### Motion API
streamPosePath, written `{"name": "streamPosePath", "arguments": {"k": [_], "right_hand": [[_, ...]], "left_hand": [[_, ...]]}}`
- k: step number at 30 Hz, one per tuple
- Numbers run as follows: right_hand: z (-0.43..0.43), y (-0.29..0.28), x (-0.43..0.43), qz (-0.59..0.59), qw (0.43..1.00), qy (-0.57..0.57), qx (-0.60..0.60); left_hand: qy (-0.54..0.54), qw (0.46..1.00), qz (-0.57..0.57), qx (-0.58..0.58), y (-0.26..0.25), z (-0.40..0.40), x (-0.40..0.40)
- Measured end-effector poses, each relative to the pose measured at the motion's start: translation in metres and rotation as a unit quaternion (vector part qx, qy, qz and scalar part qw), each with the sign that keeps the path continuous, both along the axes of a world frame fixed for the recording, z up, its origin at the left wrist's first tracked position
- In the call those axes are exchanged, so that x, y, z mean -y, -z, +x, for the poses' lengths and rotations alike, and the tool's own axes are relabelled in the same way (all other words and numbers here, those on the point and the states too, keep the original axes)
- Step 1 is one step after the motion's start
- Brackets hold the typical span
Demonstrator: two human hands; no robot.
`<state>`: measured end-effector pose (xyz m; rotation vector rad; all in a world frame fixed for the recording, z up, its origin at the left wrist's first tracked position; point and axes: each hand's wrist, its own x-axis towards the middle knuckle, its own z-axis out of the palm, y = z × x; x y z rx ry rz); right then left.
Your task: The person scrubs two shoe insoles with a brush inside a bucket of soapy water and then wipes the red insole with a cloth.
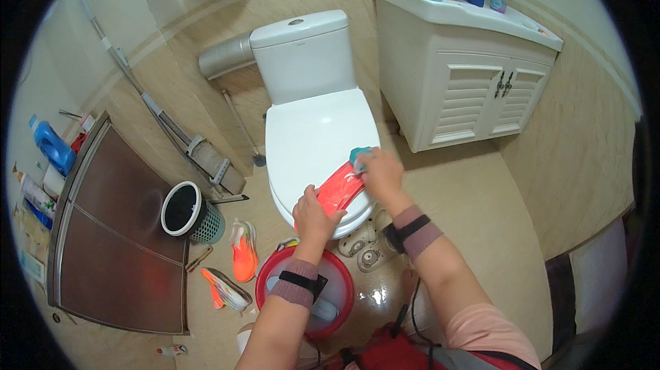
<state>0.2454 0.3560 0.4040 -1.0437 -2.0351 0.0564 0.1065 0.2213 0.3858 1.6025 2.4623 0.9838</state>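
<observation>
My left hand (315,218) grips the near end of a flat coral-red shoe insole (340,187) on the front of the closed white toilet lid (314,138). A small turquoise scrubber (359,156) is in my right hand (382,177), pressed to the insole's far end; whether it is a brush or a cloth is hidden by my fingers. Below my left forearm stands a red basin (349,295) of cloudy water. A grey-blue sole-shaped piece (325,309) lies in that water, partly covered by my arm.
Orange-and-white sneakers (244,251) lie left of the basin, beside a wastebasket (206,228). Beige clogs (368,251) sit under the toilet's front. A flat mop (211,158) leans on the left wall. The floor shines wet right of the basin. A white vanity cabinet (464,76) stands at the right.
</observation>
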Motion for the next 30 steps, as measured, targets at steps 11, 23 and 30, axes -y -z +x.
{"name": "streamPosePath", "arguments": {"k": [11,23,30], "right_hand": [[-0.005,-0.006,0.019,-0.035,0.994,-0.006,0.107],[0.023,-0.004,0.005,-0.329,0.902,-0.053,-0.273],[0.037,-0.014,0.004,-0.530,0.636,-0.107,-0.550]], "left_hand": [[-0.004,1.000,-0.009,0.003,-0.002,-0.004,0.005],[0.104,0.991,-0.077,-0.037,-0.019,-0.021,0.009],[0.100,0.989,-0.075,-0.075,-0.044,-0.031,0.002]]}}
